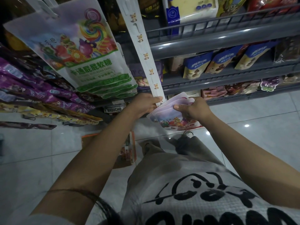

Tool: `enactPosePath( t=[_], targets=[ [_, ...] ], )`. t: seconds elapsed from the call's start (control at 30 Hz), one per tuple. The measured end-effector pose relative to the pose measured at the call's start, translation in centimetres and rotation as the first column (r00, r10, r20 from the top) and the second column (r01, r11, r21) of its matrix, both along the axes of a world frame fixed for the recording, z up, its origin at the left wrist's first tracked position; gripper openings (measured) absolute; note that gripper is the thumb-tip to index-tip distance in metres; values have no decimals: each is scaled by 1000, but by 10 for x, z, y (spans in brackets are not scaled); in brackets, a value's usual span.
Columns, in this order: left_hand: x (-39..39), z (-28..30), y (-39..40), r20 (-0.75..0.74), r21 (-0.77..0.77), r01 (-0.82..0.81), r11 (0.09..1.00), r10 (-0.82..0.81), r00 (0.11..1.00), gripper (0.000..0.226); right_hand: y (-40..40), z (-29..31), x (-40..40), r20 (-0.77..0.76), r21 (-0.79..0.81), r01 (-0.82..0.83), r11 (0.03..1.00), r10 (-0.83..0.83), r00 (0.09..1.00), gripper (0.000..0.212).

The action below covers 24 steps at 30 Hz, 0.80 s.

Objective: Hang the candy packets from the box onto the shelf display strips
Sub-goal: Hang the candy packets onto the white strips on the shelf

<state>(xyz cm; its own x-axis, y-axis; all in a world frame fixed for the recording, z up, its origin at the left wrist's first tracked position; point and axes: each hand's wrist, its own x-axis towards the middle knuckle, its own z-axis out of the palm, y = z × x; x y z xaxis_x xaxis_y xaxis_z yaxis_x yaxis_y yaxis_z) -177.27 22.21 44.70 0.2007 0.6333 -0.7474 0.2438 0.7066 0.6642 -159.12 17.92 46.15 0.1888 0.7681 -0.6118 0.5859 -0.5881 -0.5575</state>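
Observation:
A long white display strip [146, 54] printed with small animal figures hangs down the middle of the shelving. My left hand [146, 103] pinches its bottom end. My right hand [193, 108] grips a small stack of candy packets [172, 120], white with colourful sweets printed on them, held right beside the strip's lower end. Several of the same packets [90, 62] hang in a bunch at upper left on another strip. A cardboard box [128, 150] stands on the floor below, mostly hidden behind my left forearm.
Grey metal shelves [211, 41] with snack bags fill the right side. Purple and yellow packets [40, 95] hang in rows at left. The floor is glossy pale tile [259, 127]. My legs and shoes [188, 133] stand near the box.

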Motion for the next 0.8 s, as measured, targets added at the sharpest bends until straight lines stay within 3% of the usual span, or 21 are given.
enactPosePath(
  t=[0.3,0.47,0.6,0.8],
  targets=[
    [2,2,-1,32,-15,-82,996,83,996,41,2,-1,-2,-6,-30,25,999,-25,1000,57],
    [-2,3,2,-87,43,14,999,-10,996,41,1,4,-4,-37,-21,28,999,-29,999,56],
    [-5,3,3,-83,59,21,998,-16,996,32,1,9,-4,-58,-10,7,1000,-7,998,47],
    [-3,7,0,-108,76,38,996,-30,994,43,0,9,-6,-31,0,2,1000,-2,1000,43]
  ],
)
